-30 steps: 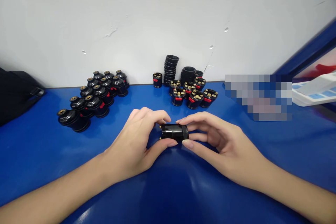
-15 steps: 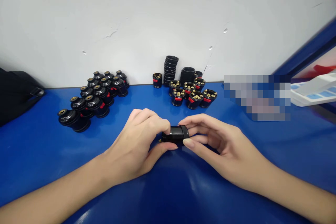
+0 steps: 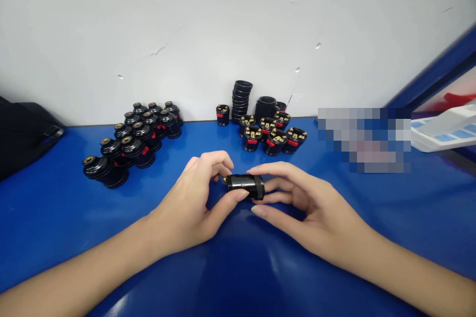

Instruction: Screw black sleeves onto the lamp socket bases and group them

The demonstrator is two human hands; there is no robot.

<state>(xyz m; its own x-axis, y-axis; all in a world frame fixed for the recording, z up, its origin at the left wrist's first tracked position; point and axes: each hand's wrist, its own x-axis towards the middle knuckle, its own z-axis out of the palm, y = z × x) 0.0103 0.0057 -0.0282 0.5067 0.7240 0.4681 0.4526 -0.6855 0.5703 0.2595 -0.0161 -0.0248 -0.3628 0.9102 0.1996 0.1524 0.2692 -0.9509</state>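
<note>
Between my hands lies a black lamp socket (image 3: 240,184) on its side, brass terminals toward the left and a ribbed ring (image 3: 260,187) round its right end. My left hand (image 3: 189,195) has its thumb pressed along the near side; its index finger arches above the terminal end, other fingertips partly hidden behind. The fingers of my right hand (image 3: 308,198) curl round the ring end from behind and the right, with the thumb just below the ring. Whether that thumb touches is hard to see.
At back left stand several domed black sockets (image 3: 138,151) in rows. Behind my hands are several open socket bodies (image 3: 275,142) with brass contacts and red switches, plus a stack of black rings (image 3: 241,101). A black bag (image 3: 26,138) is far left; a white tray (image 3: 442,133) is right.
My left fingers have come off the top of the socket and opened upward, while the left thumb moved onto its near side. The socket has turned slightly; my right thumb has slipped lower.
</note>
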